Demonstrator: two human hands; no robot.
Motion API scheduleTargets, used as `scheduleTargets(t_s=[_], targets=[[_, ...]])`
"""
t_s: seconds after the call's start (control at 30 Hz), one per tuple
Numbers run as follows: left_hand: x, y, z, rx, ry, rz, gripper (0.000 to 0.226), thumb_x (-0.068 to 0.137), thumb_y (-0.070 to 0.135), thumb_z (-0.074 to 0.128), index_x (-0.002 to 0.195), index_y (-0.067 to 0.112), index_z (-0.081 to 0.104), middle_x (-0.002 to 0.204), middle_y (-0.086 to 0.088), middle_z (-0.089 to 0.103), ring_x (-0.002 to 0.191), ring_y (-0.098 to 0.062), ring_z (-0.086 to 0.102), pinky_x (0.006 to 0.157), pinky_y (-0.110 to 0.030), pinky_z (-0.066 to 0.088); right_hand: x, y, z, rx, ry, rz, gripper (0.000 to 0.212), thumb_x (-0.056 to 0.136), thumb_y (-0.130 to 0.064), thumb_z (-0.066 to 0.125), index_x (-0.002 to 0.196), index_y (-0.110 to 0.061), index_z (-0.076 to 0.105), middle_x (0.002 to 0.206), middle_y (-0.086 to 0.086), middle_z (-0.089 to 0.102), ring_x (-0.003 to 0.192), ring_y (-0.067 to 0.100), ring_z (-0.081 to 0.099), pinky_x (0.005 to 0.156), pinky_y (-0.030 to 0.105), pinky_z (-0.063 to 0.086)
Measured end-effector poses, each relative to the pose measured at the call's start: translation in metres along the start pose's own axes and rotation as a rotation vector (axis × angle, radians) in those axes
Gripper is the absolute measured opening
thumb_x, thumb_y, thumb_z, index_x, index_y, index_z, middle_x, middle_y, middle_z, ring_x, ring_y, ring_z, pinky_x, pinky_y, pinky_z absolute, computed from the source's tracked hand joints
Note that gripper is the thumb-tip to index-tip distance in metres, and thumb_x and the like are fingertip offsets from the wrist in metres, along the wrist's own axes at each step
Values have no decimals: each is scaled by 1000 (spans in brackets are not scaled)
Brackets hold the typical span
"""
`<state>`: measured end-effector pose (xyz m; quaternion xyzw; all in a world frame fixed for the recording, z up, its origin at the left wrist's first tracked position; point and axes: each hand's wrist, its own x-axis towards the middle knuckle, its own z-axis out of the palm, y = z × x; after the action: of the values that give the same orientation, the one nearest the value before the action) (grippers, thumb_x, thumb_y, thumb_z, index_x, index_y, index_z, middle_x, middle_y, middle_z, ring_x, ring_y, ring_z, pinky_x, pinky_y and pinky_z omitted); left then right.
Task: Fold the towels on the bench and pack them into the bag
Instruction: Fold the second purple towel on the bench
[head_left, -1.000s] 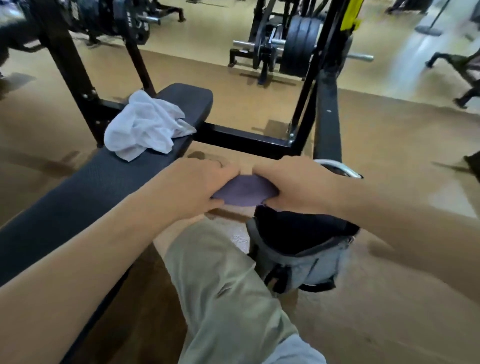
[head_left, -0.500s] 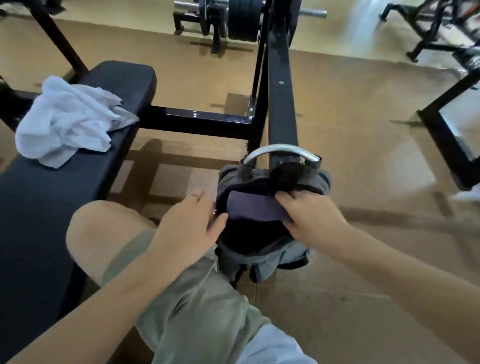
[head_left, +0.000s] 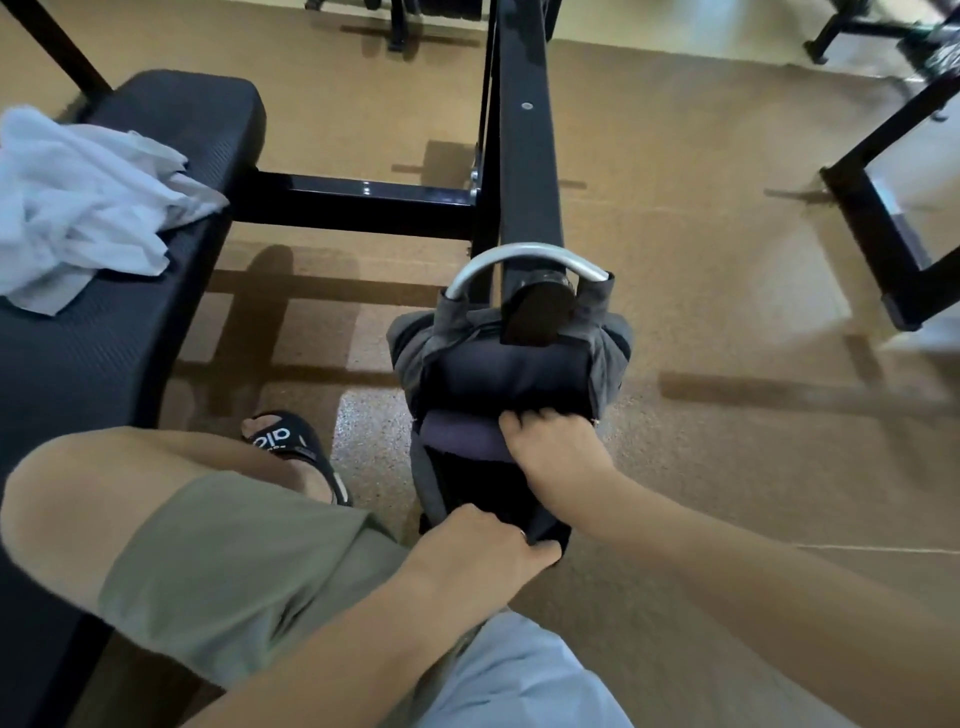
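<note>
Step in hand: packing of a folded purple-grey cloth towel (head_left: 460, 441) into a grey fabric bag with a curved metal handle (head_left: 610, 353), which stands on the floor.
Right hand (head_left: 558, 457): fingers curled down onto the folded towel's right end, which is being pressed into the bag mouth.
Left hand (head_left: 478, 545): fingers clamped on the bag's near black rim, just below the right fingers, so the mouth is held open.
Remaining towel: a crumpled white cloth towel (head_left: 83, 202) is left unfolded on the black padded bench (head_left: 104, 364), well apart from both hands, to their left.
Next move, as judged: the folded towel needs seating fully, then the white towel must be fetched and folded.
</note>
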<state>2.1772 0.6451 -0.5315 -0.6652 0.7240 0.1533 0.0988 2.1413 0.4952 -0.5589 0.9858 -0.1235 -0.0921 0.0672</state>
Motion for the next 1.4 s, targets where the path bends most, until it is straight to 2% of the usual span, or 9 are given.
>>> scheduleTargets(t_s=[0.17,0.27,0.33,0.43,0.5,0.57,0.83,1.1,1.4], targets=[[-8,-14,7,-40,-3,-30,50,98,7,42,144,25,35,104,-6,67,89,-33,66,64,-39,30,-1,-10,8,-19,-75,19,61,29,-20,94,83,-10,68,65,5,65,59,26,65,46,28,43],[-10,-25,0,-252,75,-81,21,105,38,38,124,29,43,111,-2,66,96,-31,67,68,-39,42,8,-8,0,-21,-65,-13,47,75,-18,78,117,-9,59,101,8,70,96,30,68,68,36,50],[-9,-44,-5,-422,181,-245,19,105,46,38,109,28,40,115,-2,61,100,-31,65,75,-42,51,8,-3,-6,32,4,5,35,87,-16,67,120,-9,59,104,9,70,100,33,68,70,39,52],[-3,-75,-8,-304,188,-479,42,98,36,57,129,17,35,129,-10,48,96,-34,65,71,-42,53,3,2,-13,72,-37,7,59,73,-28,84,122,-10,57,103,8,68,98,31,66,68,37,50],[7,-82,-6,-209,97,-568,61,90,26,67,137,14,30,133,-14,41,94,-35,66,65,-39,49,-3,-2,-15,24,-46,-13,71,40,-30,96,101,-11,64,81,5,67,74,28,67,53,32,47],[19,-79,-7,-127,60,-622,49,92,15,63,134,12,38,130,-15,44,97,-34,67,66,-39,45,-7,-6,-10,15,15,-11,64,28,-25,95,82,-13,64,66,2,62,58,26,63,45,29,43],[24,-59,7,-82,-6,-604,29,103,7,38,128,6,53,125,-14,46,97,-36,68,67,-38,40,-4,-16,-8,-129,98,-126,28,60,-20,75,87,-15,70,79,3,67,75,27,65,74,36,51],[12,-66,22,-74,-34,-697,29,102,7,40,130,2,44,128,-17,47,98,-28,68,64,-35,40,13,-42,-16,-176,-125,-149,13,81,-24,75,92,-18,74,95,5,71,98,28,63,88,38,48],[-8,-89,-5,-437,83,-652,20,98,22,55,108,7,46,101,-11,48,98,-37,63,78,-42,51,63,-30,28,-432,-405,-185,37,106,-8,37,140,-2,52,134,19,53,119,35,53,94,43,50]])
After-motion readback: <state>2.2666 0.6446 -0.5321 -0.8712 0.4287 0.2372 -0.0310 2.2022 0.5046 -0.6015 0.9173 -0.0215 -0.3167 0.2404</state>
